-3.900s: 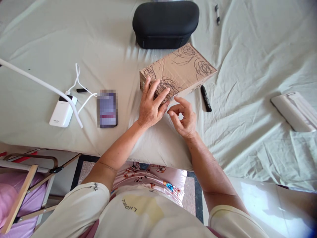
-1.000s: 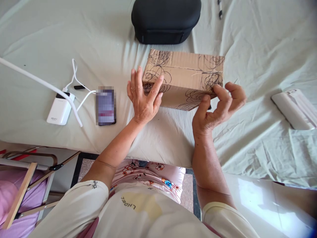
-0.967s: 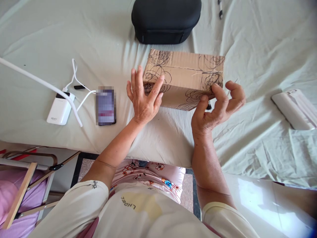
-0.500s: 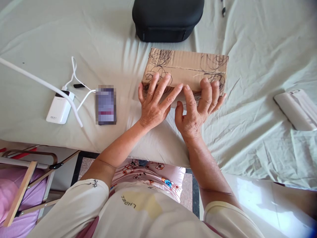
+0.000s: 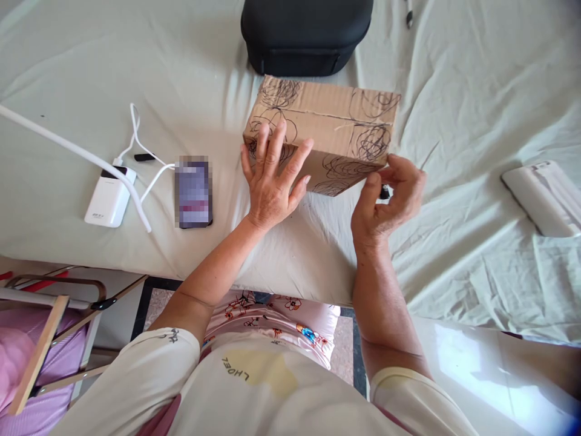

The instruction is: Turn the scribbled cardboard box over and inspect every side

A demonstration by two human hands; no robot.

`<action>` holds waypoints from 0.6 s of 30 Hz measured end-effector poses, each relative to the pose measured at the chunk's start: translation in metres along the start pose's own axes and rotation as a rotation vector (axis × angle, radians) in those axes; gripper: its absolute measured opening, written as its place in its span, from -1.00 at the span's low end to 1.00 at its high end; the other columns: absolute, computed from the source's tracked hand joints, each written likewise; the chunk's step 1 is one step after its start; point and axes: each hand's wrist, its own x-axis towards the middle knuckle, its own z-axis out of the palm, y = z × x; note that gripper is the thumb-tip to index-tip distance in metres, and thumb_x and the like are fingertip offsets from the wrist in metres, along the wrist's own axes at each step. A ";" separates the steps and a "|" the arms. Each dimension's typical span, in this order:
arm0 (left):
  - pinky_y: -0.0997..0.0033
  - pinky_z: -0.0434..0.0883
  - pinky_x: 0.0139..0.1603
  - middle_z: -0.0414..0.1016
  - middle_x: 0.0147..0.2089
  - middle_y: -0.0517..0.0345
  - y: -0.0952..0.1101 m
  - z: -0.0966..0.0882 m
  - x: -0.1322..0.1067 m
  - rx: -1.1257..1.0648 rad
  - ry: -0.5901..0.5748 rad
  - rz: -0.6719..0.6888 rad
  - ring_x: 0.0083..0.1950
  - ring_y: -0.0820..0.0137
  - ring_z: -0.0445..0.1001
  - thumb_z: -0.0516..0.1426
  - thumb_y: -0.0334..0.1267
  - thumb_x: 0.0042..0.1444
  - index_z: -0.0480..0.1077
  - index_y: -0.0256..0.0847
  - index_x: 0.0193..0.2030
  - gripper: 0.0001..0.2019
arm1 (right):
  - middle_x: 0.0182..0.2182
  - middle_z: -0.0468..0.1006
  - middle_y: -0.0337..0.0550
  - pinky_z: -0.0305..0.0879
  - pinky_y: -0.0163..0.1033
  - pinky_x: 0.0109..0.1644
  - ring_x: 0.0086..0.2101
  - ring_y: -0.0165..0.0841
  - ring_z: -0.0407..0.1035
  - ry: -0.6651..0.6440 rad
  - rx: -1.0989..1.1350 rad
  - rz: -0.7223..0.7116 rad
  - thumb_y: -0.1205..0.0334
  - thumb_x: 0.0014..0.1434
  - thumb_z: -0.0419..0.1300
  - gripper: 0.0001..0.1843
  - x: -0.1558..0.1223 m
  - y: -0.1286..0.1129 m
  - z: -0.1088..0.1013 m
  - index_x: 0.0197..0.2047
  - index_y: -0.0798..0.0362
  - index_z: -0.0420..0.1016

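A brown cardboard box [image 5: 327,115] with dark scribbled loops on its faces sits in front of me, turned at an angle with its front face partly showing. My left hand [image 5: 272,188] rests against its near left side, fingers spread and stretched out. At the near right corner, the thumb and curled fingers of my right hand [image 5: 388,200] close on the box edge. A small black object [image 5: 385,192] shows in the gap between that thumb and fingers; its kind is unclear.
Behind the box stands a black zip case [image 5: 308,36]. Leftward lie a white power bank [image 5: 111,197], its white cable [image 5: 136,130] and a phone [image 5: 194,197]. To the right is a pale, flat case-like object [image 5: 542,197]. A pen-like item [image 5: 409,18] lies far back.
The box has shifted left and slightly away, and turned so more of its front face shows. My left hand moved with it. My right hand went from spread fingers to curled at the corner.
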 end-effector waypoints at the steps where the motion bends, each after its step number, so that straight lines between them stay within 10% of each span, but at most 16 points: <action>1: -0.31 -0.51 0.68 0.13 0.65 0.07 -0.001 -0.001 0.001 -0.005 0.006 -0.010 0.75 0.03 -0.36 0.02 0.36 0.33 0.33 0.07 0.44 -0.31 | -0.10 0.52 -0.05 0.45 0.04 -0.08 -0.23 -0.25 0.42 -0.016 0.016 0.001 0.03 0.44 0.11 -0.65 -0.002 -0.001 0.002 0.24 -0.19 0.45; 10: -0.29 -0.21 0.72 -0.10 0.70 -0.09 0.006 0.004 -0.004 -0.044 0.020 0.115 0.75 -0.06 -0.40 0.02 0.67 0.04 0.23 0.00 0.49 0.05 | -0.23 0.59 -0.19 0.54 -0.18 -0.25 -0.29 -0.33 0.51 -0.192 0.137 -0.275 0.17 0.37 0.14 -0.55 -0.008 -0.026 0.009 0.30 -0.11 0.38; 18: -0.09 0.25 0.65 -0.15 0.71 0.06 0.003 0.012 -0.004 -0.162 -0.026 0.213 0.73 0.08 -0.13 -0.09 0.49 0.30 0.11 0.06 0.52 -0.18 | -0.19 0.65 -0.11 0.59 -0.07 -0.13 -0.25 -0.29 0.59 -0.326 0.109 -0.171 -0.05 0.45 0.06 -0.62 -0.016 -0.025 0.010 0.19 -0.12 0.49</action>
